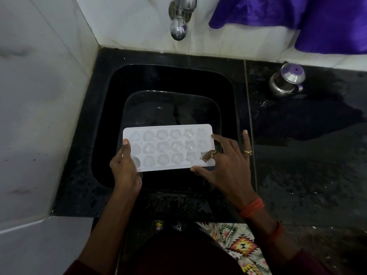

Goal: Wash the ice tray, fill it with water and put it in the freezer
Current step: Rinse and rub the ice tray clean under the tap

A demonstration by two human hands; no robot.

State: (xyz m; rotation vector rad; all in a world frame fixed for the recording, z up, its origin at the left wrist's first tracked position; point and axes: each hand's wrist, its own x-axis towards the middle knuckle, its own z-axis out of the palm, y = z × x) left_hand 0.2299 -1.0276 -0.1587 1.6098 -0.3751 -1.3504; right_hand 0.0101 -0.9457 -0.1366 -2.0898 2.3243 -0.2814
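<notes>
We see a white plastic ice tray with rows of shaped moulds (168, 147) held level over the near half of a black stone sink (105, 124). The left hand (125, 165) grasps the tray's left end, thumb on top. The right hand (226, 161) grasps the right end, with the thumb at the near edge and the fingers spread over the top. A steel tap (179, 18) hangs at the far wall. A lidded steel jug (286, 80) stands on the right, below a purple cloth (317, 20).
</notes>
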